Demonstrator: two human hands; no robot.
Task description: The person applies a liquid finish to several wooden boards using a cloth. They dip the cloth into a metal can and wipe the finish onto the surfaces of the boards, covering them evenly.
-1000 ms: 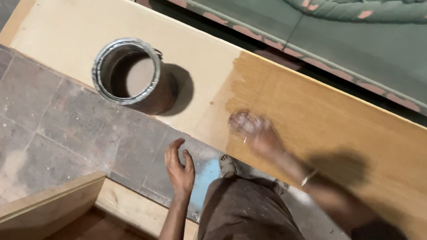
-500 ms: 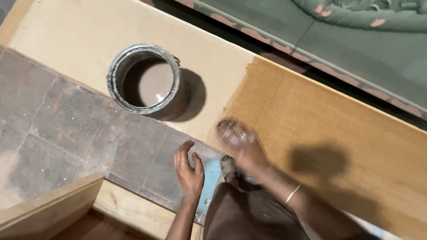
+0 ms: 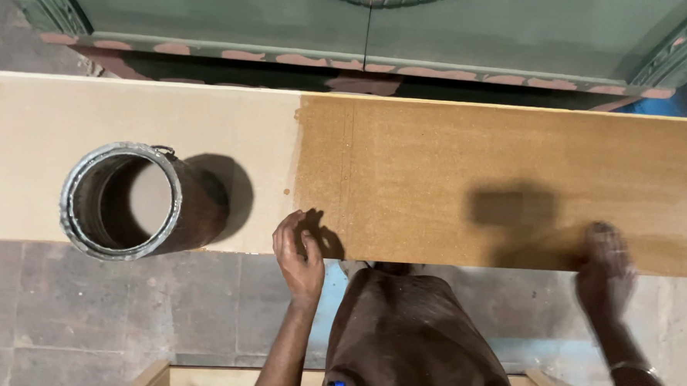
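Observation:
A long wooden board [image 3: 168, 131] lies across the view, pale on its left part and stained darker brown [image 3: 476, 168] on its right part. An open metal tin [image 3: 123, 200] with pale liquid inside stands on the pale part near the board's front edge. My left hand [image 3: 298, 253] rests on the front edge of the board where the two tones meet, its fingers loosely curled and holding nothing. My right hand [image 3: 606, 270] is blurred, pressed on the stained surface near the front edge at the right. Whether something is under its palm is unclear.
A green panelled door with chipped paint [image 3: 366, 24] stands behind the board. Grey stone floor tiles [image 3: 122, 307] lie in front. My brown-clad knee [image 3: 407, 335] is between my arms. Light wooden pieces [image 3: 196, 376] lie at the bottom edge.
The view has swung so the board now lies level. My right hand has swept far to the right along the stained part. My left hand has moved from the floor up to the board's edge.

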